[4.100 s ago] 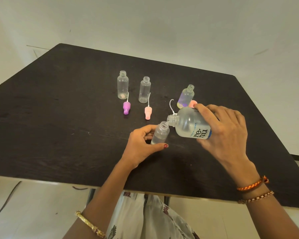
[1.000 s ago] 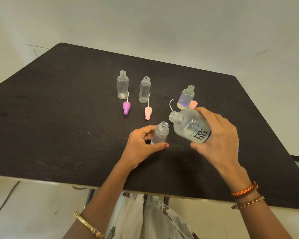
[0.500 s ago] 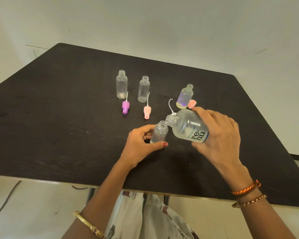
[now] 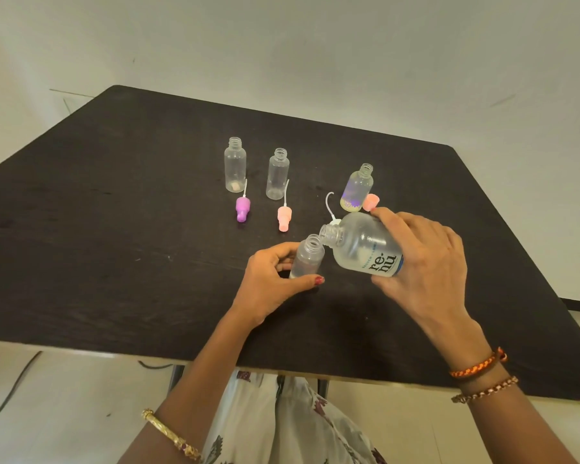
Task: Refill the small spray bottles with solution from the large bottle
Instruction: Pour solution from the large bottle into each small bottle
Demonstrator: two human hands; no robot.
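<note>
Two hands work close together near the front of the counter [image 4: 121, 202]. The left hand [image 4: 270, 284] wraps thumb and fingers round a small spray bottle [image 4: 307, 257] standing upright on the counter, open-necked. The right hand [image 4: 422, 262] grips the large bottle [image 4: 365, 246] from above, tipped almost level, its mouth just over the small neck; no stream is clear enough to confirm. Behind them, three more small bottles stand uncapped: a tall clear bottle [image 4: 235, 165], a second clear bottle [image 4: 277, 174] and a flowered bottle [image 4: 357, 187]. A purple spray head [image 4: 242, 208] and pink spray head [image 4: 284, 217] lie beside them. Judging by this, the refilling is early: one bottle is under way, and the others and all the capping remain.
</note>
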